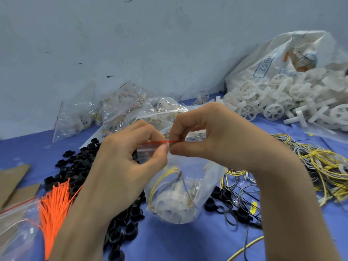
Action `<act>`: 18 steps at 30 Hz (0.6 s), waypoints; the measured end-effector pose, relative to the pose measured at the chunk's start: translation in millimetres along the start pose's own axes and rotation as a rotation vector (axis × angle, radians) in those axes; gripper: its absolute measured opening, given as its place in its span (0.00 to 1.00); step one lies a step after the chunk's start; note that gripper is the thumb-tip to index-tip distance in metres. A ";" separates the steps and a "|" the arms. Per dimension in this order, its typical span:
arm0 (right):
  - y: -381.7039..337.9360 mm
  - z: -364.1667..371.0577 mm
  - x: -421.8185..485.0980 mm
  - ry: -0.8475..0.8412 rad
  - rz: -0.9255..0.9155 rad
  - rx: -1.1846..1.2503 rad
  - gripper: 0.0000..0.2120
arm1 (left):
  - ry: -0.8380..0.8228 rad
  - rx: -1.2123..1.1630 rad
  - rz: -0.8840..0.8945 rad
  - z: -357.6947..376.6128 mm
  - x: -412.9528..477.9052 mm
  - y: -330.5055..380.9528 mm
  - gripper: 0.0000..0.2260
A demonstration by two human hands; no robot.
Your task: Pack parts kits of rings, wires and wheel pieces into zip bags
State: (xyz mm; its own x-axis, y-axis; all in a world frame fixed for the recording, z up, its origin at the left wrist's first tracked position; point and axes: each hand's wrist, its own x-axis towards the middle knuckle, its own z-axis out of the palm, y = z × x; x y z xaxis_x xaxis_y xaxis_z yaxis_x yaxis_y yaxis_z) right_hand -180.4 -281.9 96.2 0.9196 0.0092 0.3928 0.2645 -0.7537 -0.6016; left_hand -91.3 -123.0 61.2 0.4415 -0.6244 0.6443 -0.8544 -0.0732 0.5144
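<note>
A clear zip bag [180, 196] with a red seal strip hangs above the table at centre. Inside it I see a white wheel piece, yellow wire and a dark wire. My left hand [122, 159] pinches the red strip at its left part. My right hand [212, 136] pinches the same strip just to the right, thumb and forefinger pressed together. Black rings [79, 166] lie heaped under and left of my left hand. Loose yellow and grey wires [316, 162] sprawl at the right. White wheel pieces [278, 102] spill from a big sack at the back right.
Filled zip bags [120, 112] pile against the wall behind my hands. Orange cable ties [54, 202] fan out at the lower left beside an empty zip bag [17, 223] and cardboard pieces [13, 178]. The blue table cover [169, 242] shows in front.
</note>
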 end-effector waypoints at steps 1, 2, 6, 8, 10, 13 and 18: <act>1.0 -1.0 -0.8 -0.003 0.015 0.001 0.02 | 0.002 0.003 -0.001 0.3 -0.1 0.1 0.07; 1.9 -1.8 -1.8 -0.009 0.031 -0.007 0.03 | 0.002 0.007 -0.003 0.8 -0.2 0.2 0.07; 3.8 -5.3 -4.3 -0.016 0.046 -0.018 0.04 | -0.015 -0.034 -0.039 0.7 -0.4 -1.8 0.07; 3.1 -5.0 -3.7 -0.016 0.042 -0.004 0.05 | -0.032 -0.041 -0.041 0.7 -0.3 -2.3 0.07; 4.0 -3.5 -2.8 -0.005 0.043 -0.009 0.04 | -0.020 -0.029 -0.022 1.4 -0.2 -2.8 0.06; 5.6 -5.4 -4.2 -0.020 0.068 -0.019 0.03 | 0.007 -0.023 -0.013 0.9 -0.9 -4.2 0.06; 4.4 -7.8 -6.2 -0.015 0.049 -0.059 0.06 | -0.036 -0.002 0.009 -3.4 -1.6 -1.5 0.05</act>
State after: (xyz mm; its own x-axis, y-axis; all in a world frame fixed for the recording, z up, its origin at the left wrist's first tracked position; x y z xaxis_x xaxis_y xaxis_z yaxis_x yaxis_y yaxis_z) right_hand -187.2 -290.4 96.5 0.9355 -0.0190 0.3527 0.2019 -0.7906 -0.5781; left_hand -89.7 -119.3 61.3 0.4236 -0.6528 0.6280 -0.8576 -0.0657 0.5101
